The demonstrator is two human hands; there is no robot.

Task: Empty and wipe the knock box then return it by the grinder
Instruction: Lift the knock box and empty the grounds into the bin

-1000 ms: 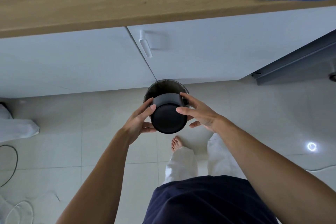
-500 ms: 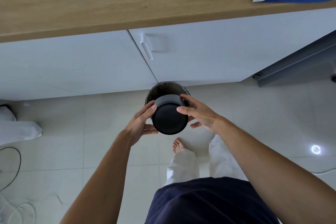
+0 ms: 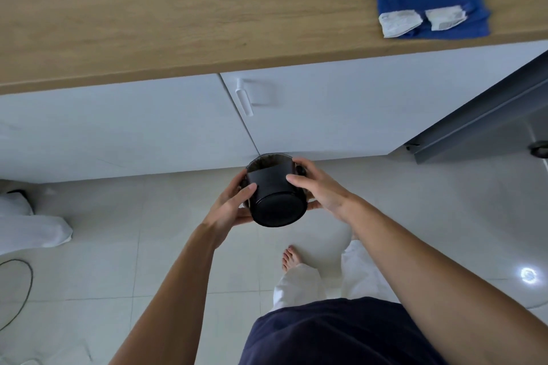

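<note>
Both hands, left hand (image 3: 229, 207) and right hand (image 3: 318, 187), are clamping the black knock box (image 3: 274, 195) by its sides, tipping it over the bin (image 3: 268, 160) on the floor. Base is pointing back at the camera, mouth away and down (contents hidden). Probably rigid, light, smooth; side grip suits.

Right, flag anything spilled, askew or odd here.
No spill visible. The black cylindrical knock box is tipped base-up by the left hand and right hand over the dark round bin, as emptying requires.
</note>
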